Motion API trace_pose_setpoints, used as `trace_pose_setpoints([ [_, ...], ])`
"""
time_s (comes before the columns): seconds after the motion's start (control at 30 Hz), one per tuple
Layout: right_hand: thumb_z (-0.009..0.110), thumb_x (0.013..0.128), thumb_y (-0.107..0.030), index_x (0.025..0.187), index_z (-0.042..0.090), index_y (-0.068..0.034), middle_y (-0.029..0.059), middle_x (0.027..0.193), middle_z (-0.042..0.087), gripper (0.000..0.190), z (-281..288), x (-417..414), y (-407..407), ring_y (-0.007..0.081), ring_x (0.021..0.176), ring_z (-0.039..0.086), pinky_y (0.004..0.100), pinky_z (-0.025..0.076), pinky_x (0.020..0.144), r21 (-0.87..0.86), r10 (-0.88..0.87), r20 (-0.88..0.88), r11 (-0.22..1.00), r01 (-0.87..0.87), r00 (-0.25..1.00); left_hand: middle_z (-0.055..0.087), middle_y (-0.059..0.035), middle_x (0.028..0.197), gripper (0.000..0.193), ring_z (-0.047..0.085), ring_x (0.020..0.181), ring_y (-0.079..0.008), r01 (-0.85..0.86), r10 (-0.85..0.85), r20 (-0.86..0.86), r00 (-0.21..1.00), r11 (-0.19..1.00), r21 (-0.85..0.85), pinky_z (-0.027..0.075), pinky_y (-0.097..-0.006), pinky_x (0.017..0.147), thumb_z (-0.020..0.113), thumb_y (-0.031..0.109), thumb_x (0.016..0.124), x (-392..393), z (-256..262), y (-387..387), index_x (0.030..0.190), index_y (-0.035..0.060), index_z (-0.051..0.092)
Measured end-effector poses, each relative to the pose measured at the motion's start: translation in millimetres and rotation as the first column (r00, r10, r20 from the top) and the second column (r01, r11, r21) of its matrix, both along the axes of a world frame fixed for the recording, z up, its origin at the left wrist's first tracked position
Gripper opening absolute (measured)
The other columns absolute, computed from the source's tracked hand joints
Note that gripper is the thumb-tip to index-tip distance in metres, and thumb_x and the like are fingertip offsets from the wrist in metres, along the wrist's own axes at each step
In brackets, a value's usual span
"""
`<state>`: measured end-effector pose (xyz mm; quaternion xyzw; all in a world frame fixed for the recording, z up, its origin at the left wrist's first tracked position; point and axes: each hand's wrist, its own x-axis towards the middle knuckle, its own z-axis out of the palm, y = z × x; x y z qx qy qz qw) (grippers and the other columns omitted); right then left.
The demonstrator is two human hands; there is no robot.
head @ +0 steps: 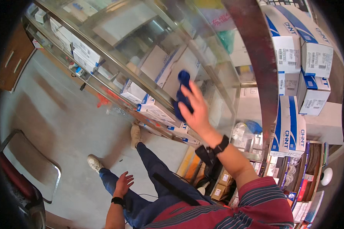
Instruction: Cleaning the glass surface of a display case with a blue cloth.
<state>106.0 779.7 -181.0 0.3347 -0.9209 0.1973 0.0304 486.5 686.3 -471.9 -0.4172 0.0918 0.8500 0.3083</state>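
My right hand (197, 111) presses a dark blue cloth (184, 96) against the glass top of a metal-framed display case (149, 88). The fingers lie spread on the cloth, slightly blurred. Below the glass, white and blue CHNT boxes (153, 110) are visible on the shelves. Down by my thigh hangs my left hand (123, 184), its fingers apart with nothing in them. Each wrist wears a black band.
CHNT boxes (288, 123) are stacked at the right, above shelves of small goods (299, 183). A metal-framed chair (57, 174) stands at lower left, a wooden cabinet (13, 57) at upper left. A red plastic bag (103, 100) lies beside the case.
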Motion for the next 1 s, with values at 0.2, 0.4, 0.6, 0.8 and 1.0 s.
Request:
trace_pose_setpoints([
  [0.2, 0.043, 0.085, -0.011, 0.119, 0.043, -0.002, 0.0191, 0.128, 0.037, 0.035, -7, 27, 185, 0.0287, 0.119, 0.036, 0.0329, 0.029, 0.098, 0.142, -0.658, 0.142, 0.753, 0.643, 0.739, 0.049, -0.0175, 0.111, 0.052, 0.048, 0.101, -0.0275, -0.069, 0.070, 0.041, 0.997, 0.997, -0.023, 0.039, -0.0414, 0.088, 0.048, 0.034, 0.084, 11, 18, -15, 0.125, 0.0053, 0.033],
  [0.4, 0.040, 0.087, -0.030, 0.120, 0.041, 0.000, 0.0256, 0.127, 0.034, 0.046, -33, -46, 230, 0.0402, 0.119, 0.029, 0.0421, 0.025, 0.098, 0.238, -0.817, -0.042, 0.550, 0.800, 0.574, 0.049, -0.0172, 0.110, 0.050, 0.049, 0.099, -0.0263, -0.143, 0.142, 0.037, 0.989, 0.990, 0.015, 0.040, -0.0391, 0.087, 0.047, 0.032, 0.085, 15, 24, -20, 0.124, 0.0046, 0.033],
  [0.6, 0.050, 0.083, -0.018, 0.121, 0.041, 0.002, 0.0259, 0.131, 0.028, 0.043, -8, -17, -16, 0.0374, 0.121, 0.029, 0.0370, 0.026, 0.098, 0.108, -0.130, 0.014, 0.986, 0.128, 0.991, 0.042, -0.0143, 0.121, 0.058, 0.043, 0.109, -0.0234, 0.065, -0.071, -0.151, 0.986, 0.997, -0.044, 0.033, -0.0411, 0.093, 0.052, 0.035, 0.082, 12, 16, -32, 0.128, 0.0081, 0.030],
  [0.8, 0.046, 0.081, -0.006, 0.119, 0.043, 0.004, 0.0212, 0.131, 0.032, 0.040, 8, 44, -24, 0.0303, 0.119, 0.036, 0.0332, 0.027, 0.097, 0.097, -0.137, 0.069, 0.987, 0.130, 0.988, 0.036, -0.0162, 0.129, 0.065, 0.032, 0.121, -0.0281, -0.263, -0.474, -0.740, 0.478, 0.726, -0.635, 0.025, -0.0395, 0.099, 0.061, 0.033, 0.077, -137, 148, -3, 0.128, 0.0063, 0.031],
  [1.0, 0.044, 0.085, -0.015, 0.115, 0.047, 0.002, 0.0209, 0.128, 0.037, 0.034, -24, -12, 64, 0.0320, 0.120, 0.033, 0.0366, 0.027, 0.099, 0.044, -0.454, 0.081, 0.891, 0.452, 0.887, 0.052, -0.0139, 0.107, 0.048, 0.052, 0.091, -0.0228, 0.296, -0.492, -0.862, -0.126, 0.810, -0.506, 0.037, -0.0362, 0.081, 0.033, 0.043, 0.089, -173, 213, 67, 0.117, 0.0051, 0.043],
])
